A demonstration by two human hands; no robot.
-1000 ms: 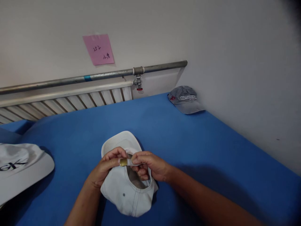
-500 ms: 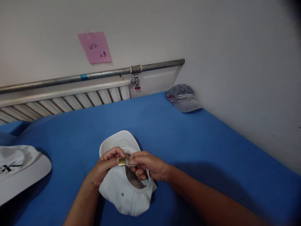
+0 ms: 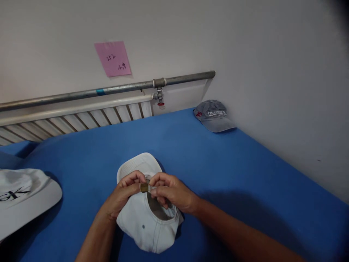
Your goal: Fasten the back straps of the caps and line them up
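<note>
A white baseball cap (image 3: 144, 225) lies on the blue surface (image 3: 231, 171), its brim pointing away from me and its back opening facing up. My left hand (image 3: 124, 194) pinches the brass buckle (image 3: 144, 187) of the cap's back strap between thumb and fingers. My right hand (image 3: 170, 193) is closed on the white strap right beside the buckle, fingers curled over the cap's rear opening. The two hands nearly touch at the buckle.
A grey cap (image 3: 214, 115) with lettering sits in the far corner by the wall. Another white cap (image 3: 24, 198) with black letters lies at the left edge. A radiator (image 3: 81, 116) and metal pipe (image 3: 109, 89) run along the back wall under a pink note (image 3: 112, 58).
My right hand has slid left along the strap toward the buckle, so less white strap shows between the hands. The cap stays in place.
</note>
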